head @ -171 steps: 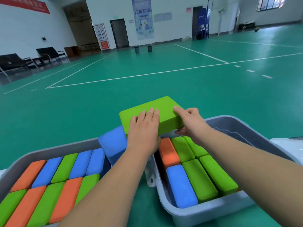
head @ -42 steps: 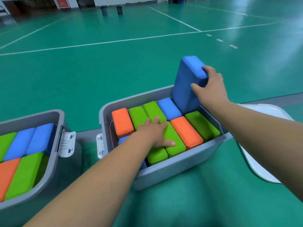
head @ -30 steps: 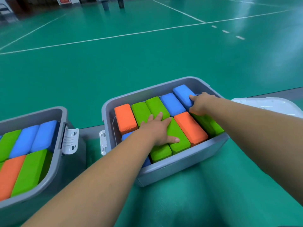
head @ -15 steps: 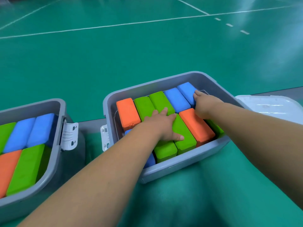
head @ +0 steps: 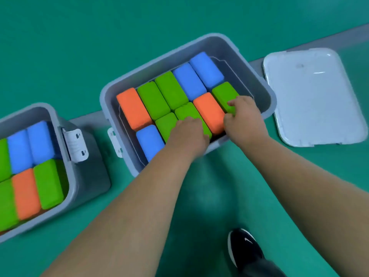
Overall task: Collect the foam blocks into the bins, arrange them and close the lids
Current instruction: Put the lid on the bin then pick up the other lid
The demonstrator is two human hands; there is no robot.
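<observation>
The left bin (head: 89, 176) is cut off at the frame edge, and blur softens the edges. The left hand (head: 189, 134) lies knuckles-up on the green blocks (head: 185, 112) in the right bin (head: 179, 56). Its fingers are foreshortened, so its grip cannot be told. Just beside it, the right hand (head: 244, 120) curls a narrow grip on the end green block (head: 224, 92). The lid (head: 315, 96) lies further right.

no legible words or numbers anywhere, only mark a small white swoosh-style logo (head: 247, 240) on the black shoe (head: 244, 251) at bottom, slightly blurred
</observation>
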